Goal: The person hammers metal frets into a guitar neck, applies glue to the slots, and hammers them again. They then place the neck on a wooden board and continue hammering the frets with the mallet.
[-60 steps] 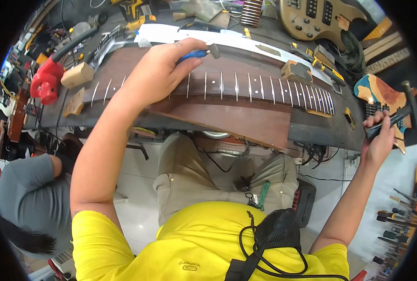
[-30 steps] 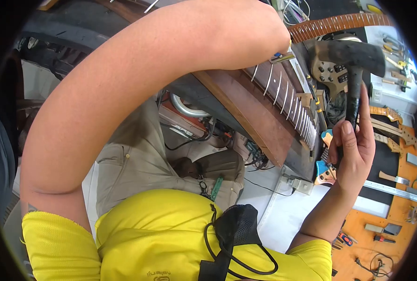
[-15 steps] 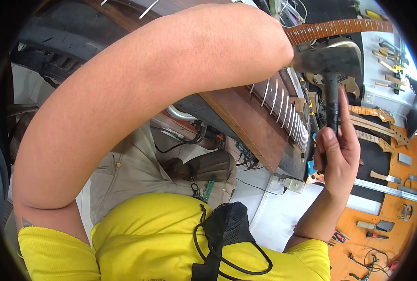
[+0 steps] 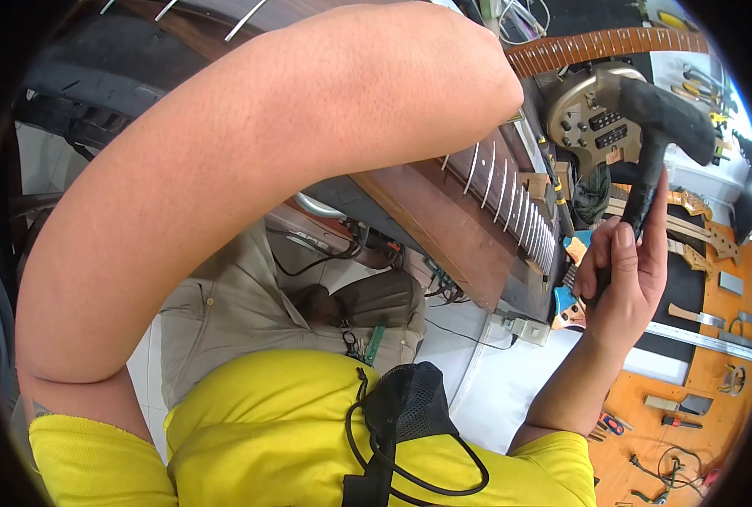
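Observation:
My right hand [image 4: 623, 275] is closed round the black handle of a hammer [image 4: 670, 117], with the index finger stretched along it. The hammer is raised, its dark head up and tilted to the right, apart from the fretboard. My left arm [image 4: 249, 169] crosses the view from the lower left, and its hand is hidden beyond the bent wrist. Under and beside that arm lies a dark wooden fretboard [image 4: 498, 182] with metal frets across it. Several fret ends stick out past its edge. Whether my left hand touches the fretboard cannot be seen.
A reddish-brown wooden block or board [image 4: 452, 232] lies along the bench side. Behind the hammer is a guitar body [image 4: 591, 127]; a fretted neck [image 4: 608, 52] lies at the back. Guitar necks and tools hang on an orange pegboard [image 4: 646, 448]. A power outlet [image 4: 530, 331] sits below.
My right hand has swung the hammer to the right, away from my left arm, and tilted it. The guitar body behind shows more. My left arm has shifted slightly left.

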`<act>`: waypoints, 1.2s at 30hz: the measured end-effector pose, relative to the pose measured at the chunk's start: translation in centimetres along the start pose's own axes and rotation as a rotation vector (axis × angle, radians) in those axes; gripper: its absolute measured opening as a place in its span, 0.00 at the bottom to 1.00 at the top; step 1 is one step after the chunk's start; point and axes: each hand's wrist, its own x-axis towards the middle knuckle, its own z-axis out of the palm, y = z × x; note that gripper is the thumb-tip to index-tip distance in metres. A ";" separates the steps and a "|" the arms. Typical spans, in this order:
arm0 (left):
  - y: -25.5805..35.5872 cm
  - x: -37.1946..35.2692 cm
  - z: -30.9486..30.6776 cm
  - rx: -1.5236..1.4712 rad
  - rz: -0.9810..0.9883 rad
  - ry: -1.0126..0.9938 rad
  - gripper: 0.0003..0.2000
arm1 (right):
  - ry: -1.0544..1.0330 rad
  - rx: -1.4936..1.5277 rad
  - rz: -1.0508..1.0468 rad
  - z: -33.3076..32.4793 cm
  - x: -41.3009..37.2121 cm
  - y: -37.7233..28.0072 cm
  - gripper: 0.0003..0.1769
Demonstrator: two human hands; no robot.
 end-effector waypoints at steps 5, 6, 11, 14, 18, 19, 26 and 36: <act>0.4 0.3 0.1 0.029 -0.042 -0.012 0.08 | -0.170 -0.096 0.087 0.3 -0.3 0.6 0.37; 0.4 0.4 0.2 0.085 -0.066 -0.039 0.08 | -0.159 -0.067 0.062 -0.1 -0.2 0.6 0.37; 1.6 -0.1 -0.4 0.068 -0.056 0.000 0.09 | -0.002 -0.030 -0.028 0.8 -0.6 0.4 0.37; 1.1 0.3 -0.1 0.080 -0.102 -0.030 0.08 | -0.169 -0.073 0.136 0.8 -0.7 0.5 0.38; 0.4 0.2 0.3 0.035 -0.049 0.012 0.08 | 0.036 -0.013 0.008 0.2 -0.4 -0.4 0.38; 0.5 0.1 0.3 0.026 -0.048 0.011 0.08 | 0.086 0.017 -0.012 0.7 -0.5 -0.4 0.38; 0.6 1.0 -0.2 0.085 -0.080 -0.125 0.09 | -0.051 -0.036 0.040 0.5 -0.9 0.0 0.38; 0.3 1.2 3.2 0.201 -0.127 0.139 0.13 | -0.121 0.016 0.044 -0.1 -0.7 1.0 0.38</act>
